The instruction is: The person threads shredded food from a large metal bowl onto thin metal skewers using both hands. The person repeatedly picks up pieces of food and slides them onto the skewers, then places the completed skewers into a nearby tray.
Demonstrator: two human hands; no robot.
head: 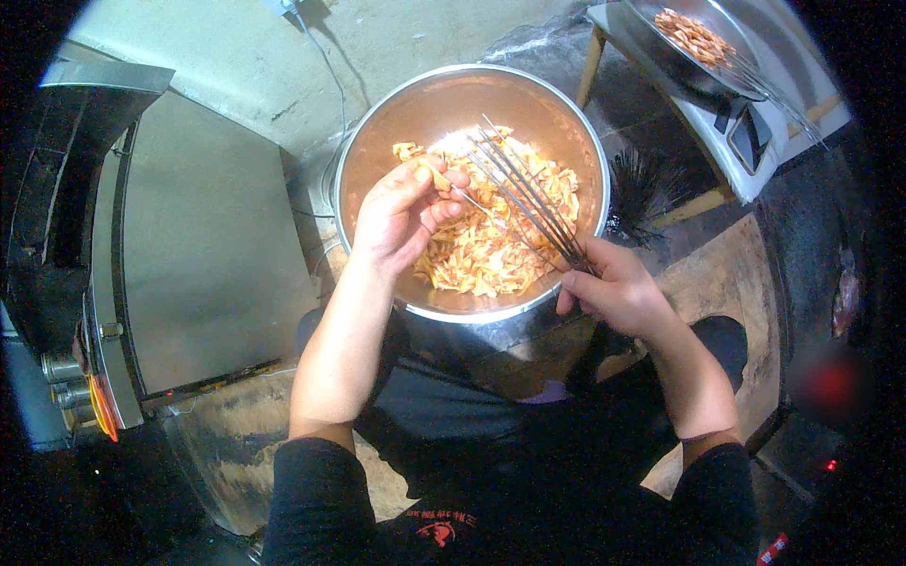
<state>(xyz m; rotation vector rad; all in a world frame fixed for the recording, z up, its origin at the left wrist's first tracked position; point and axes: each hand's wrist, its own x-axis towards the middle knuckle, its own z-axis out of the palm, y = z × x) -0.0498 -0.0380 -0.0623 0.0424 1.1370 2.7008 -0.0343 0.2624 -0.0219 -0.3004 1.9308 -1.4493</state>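
Observation:
Before me stands a large round metal pot [467, 311] with many pale orange food pieces [481, 262] lying in it. Over the pot, my left hand [410, 209] pinches one food piece [433, 173] between thumb and fingers. The tip of a thin metal skewer [471, 200] meets that piece or lies right by it; the fingers partly hide the contact. My right hand [616, 286] grips a bundle of metal skewers [534, 205] at the pot's right rim. The bundle slants up and left across the pot, and one skewer is set apart from the others.
At upper right, a white table [771, 152] bears a metal bowl [637, 64] with loaded skewers [697, 42] across it. Under its edge, a dark bristly bundle [640, 187] sits near the pot. A metal-topped cabinet [205, 247] stands at left. A cord [322, 49] hangs down the wall.

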